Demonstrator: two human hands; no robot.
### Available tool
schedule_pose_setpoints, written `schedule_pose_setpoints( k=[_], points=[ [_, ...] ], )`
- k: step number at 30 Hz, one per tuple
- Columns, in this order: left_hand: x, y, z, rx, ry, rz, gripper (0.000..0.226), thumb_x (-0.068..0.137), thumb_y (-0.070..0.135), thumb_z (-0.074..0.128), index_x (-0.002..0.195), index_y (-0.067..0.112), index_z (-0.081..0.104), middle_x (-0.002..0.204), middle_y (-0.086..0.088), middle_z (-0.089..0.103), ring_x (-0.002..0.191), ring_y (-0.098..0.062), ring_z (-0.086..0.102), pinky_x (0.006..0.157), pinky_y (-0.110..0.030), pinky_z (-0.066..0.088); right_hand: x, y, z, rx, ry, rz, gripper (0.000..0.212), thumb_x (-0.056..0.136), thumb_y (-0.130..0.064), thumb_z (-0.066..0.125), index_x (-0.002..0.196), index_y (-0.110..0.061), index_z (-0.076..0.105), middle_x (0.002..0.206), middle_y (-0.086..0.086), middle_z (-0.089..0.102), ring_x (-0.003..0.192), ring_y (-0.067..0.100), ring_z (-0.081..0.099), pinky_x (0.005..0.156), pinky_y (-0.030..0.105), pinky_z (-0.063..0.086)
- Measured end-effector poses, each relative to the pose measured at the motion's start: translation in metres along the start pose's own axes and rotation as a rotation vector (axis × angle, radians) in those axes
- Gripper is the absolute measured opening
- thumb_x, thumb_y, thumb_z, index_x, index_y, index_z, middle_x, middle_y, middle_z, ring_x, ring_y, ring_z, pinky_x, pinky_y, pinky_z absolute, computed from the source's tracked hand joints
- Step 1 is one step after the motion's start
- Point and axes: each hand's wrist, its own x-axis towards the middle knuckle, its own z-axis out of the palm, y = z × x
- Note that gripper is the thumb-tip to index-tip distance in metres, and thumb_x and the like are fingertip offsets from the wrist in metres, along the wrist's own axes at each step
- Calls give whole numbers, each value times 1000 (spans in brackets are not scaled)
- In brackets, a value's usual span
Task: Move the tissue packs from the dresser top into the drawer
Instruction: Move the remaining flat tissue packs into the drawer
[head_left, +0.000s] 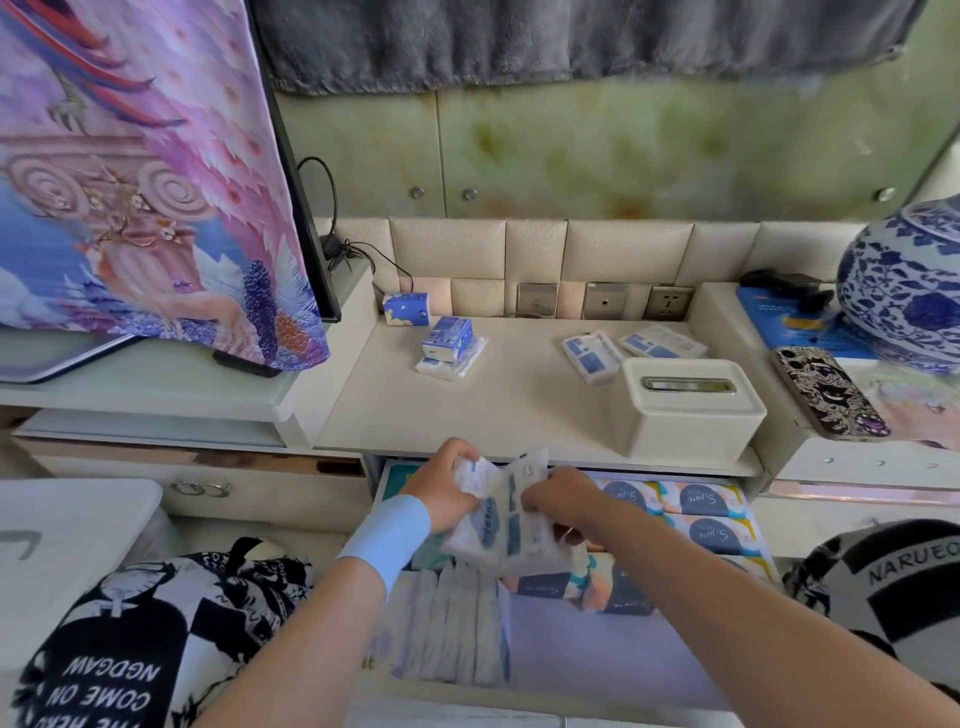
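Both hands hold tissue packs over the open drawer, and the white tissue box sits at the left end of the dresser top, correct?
Not quite. The head view shows the tissue box at the right end of the dresser top, not the left. The left hand and right hand do hold tissue packs over the open drawer.

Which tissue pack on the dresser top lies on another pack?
The nearer blue pack: it rests on a flat clear-wrapped pack; the others lie directly on the dresser.
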Motion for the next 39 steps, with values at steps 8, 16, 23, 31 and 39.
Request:
schedule_pose_setpoints(
  k=[8,16,23,31,39],
  points=[
    [-25,13,16,-14,-331,-96,55,87,6,62,130,35,47,100,-5,51,66,-22,60,50,-28,54,-41,13,-40,-428,-143,15,35,82,-20,52,115,-11,58,101,13,71,83,28,72,74,40,62],
    [-28,22,65,147,-421,-134,52,86,20,67,134,31,52,119,-1,53,94,-28,70,56,-28,59,-63,39,-42,-747,-276,127,34,88,-17,56,119,-6,55,97,12,68,76,28,71,68,34,60],
    [-22,21,63,118,-284,-52,46,87,10,58,126,33,56,116,-2,54,89,-24,64,57,-31,60,-48,40,-38,-731,-77,-34,34,95,-12,45,126,-1,54,108,11,55,95,25,56,70,26,45],
    [-19,11,48,74,-151,-12,39,86,12,56,117,36,54,111,1,59,92,-23,65,73,-40,61,-38,34,-37,-637,8,-73,14,91,-20,47,98,-10,54,90,2,52,87,21,54,67,27,44],
    [-15,16,38,-129,27,-98,30,84,14,49,110,29,54,100,-6,60,84,-26,62,66,-30,47,-54,29,-61,-736,52,-62,23,89,-29,43,91,-12,60,88,2,62,79,19,59,71,29,49]
  ],
)
